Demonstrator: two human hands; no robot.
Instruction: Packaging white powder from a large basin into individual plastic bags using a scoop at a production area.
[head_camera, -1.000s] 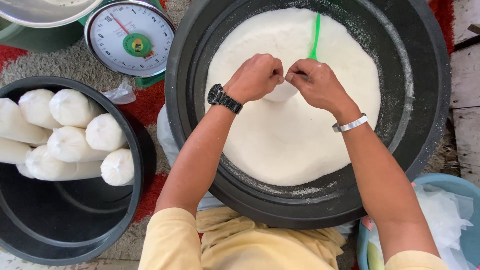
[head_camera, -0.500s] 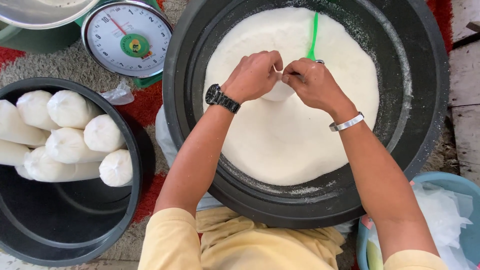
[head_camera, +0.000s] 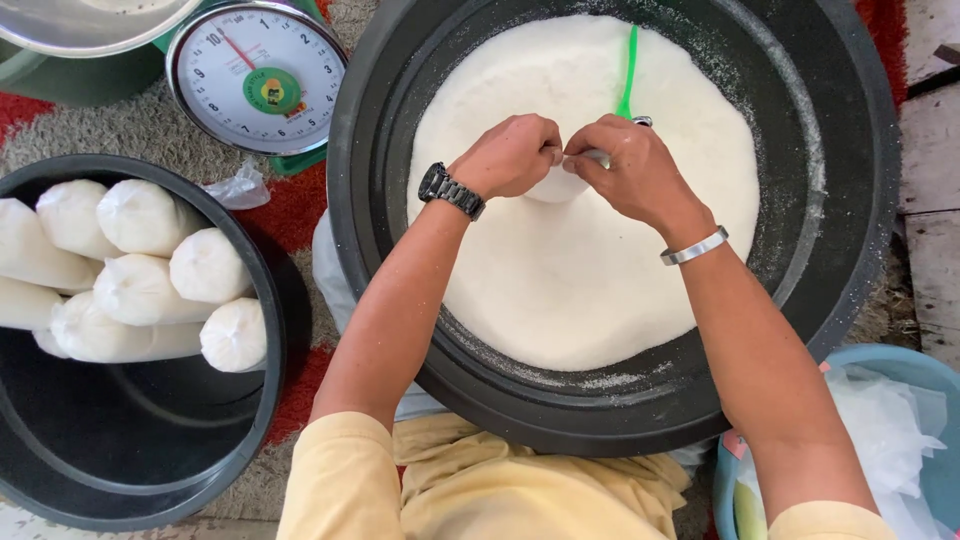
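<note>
Hands meet over the middle of a large black tub (head_camera: 860, 200) heaped with fine white grain (head_camera: 590, 280). The left hand (head_camera: 510, 155) is curled shut, fingers pinched on the top of a small clear bag (head_camera: 556, 184) filled with the same white grain, and the right hand (head_camera: 630, 165) is closed on the bag's top from the other side. The bag sits low between the two hands, its rounded bottom resting on or just above the white heap; which of the two cannot be told. A dark wristwatch (head_camera: 450, 190) circles the left wrist and a silver bangle (head_camera: 694, 246) the right. Just beyond the right hand a green scoop handle (head_camera: 628, 70) stands up out of the grain toward the far side.

To the left, a second black tub (head_camera: 150, 460) holds a stack of filled, tied white bags (head_camera: 140, 270) lying on their sides against its far-left wall. Far left of the big tub stands a dial scale (head_camera: 257, 75) with a white face and green body, and a metal bowl (head_camera: 90, 20) shows at the far-left corner. A crumpled scrap of clear plastic (head_camera: 237, 187) lies between the scale and the smaller tub. At the near right a pale blue basin (head_camera: 925, 375) holds loose plastic bags (head_camera: 885, 430). A red and grey mat (head_camera: 290, 215) lies under it all.
</note>
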